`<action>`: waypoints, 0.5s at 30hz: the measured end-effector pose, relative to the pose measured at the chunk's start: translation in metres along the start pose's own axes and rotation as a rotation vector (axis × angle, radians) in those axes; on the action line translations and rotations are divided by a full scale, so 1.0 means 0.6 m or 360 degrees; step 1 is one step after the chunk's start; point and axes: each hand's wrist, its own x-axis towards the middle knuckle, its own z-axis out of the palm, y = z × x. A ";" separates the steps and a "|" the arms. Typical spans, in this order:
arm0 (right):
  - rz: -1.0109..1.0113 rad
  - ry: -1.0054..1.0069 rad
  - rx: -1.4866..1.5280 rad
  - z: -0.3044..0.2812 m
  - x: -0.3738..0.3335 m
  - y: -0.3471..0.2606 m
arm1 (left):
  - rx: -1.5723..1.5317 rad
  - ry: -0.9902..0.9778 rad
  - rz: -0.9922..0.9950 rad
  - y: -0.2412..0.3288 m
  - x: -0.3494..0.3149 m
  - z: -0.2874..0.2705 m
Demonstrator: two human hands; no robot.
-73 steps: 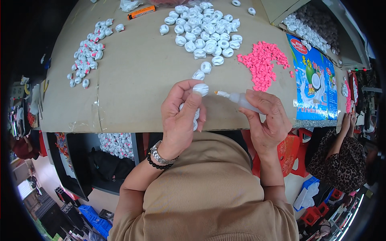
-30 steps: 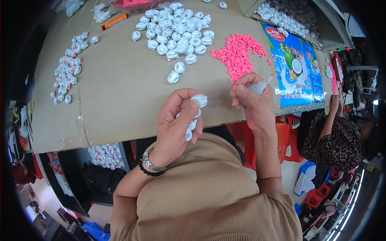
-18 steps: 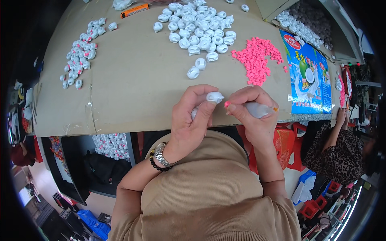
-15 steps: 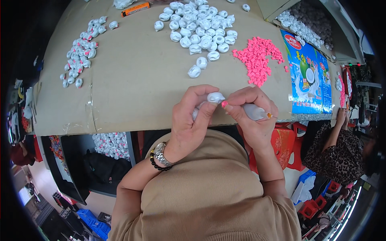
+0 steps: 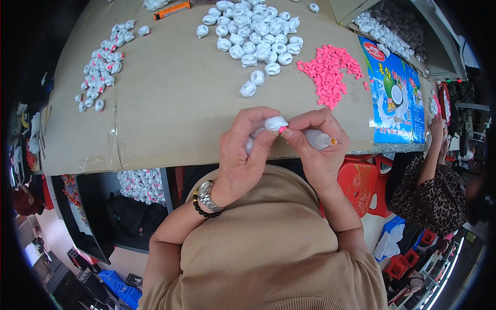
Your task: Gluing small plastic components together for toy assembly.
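Observation:
My left hand grips a small white rounded plastic piece between thumb and fingers. A second white piece is tucked in the same palm, partly covered. My right hand pinches a tiny pink piece between thumb and forefinger, against the lower right side of the white piece. Lying within that right hand is a translucent squeeze bottle with an orange-yellow tip. Both hands are over the table's near edge. Ahead are a pile of white pieces and a heap of pink pieces.
White pieces with pink parts form a cluster on the table's left. A blue printed sheet lies at right, near a bin of white pieces. An open drawer is below the table; a co-worker sits at far right.
My right hand has moved slightly left, bringing the pink piece from beside the white piece into contact with it. The bottle has shifted left with the hand.

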 end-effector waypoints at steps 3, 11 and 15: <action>0.0221 0.0056 0.0301 0.008 -0.004 0.004 | 0.0119 0.0056 0.0156 -0.007 0.000 0.001; 0.0073 0.0111 0.0330 0.018 -0.003 0.017 | 0.0208 0.0056 0.0149 0.002 0.005 -0.006; -0.0177 0.0036 0.0112 0.015 0.003 0.020 | -0.0170 0.0004 -0.0147 0.018 0.004 -0.011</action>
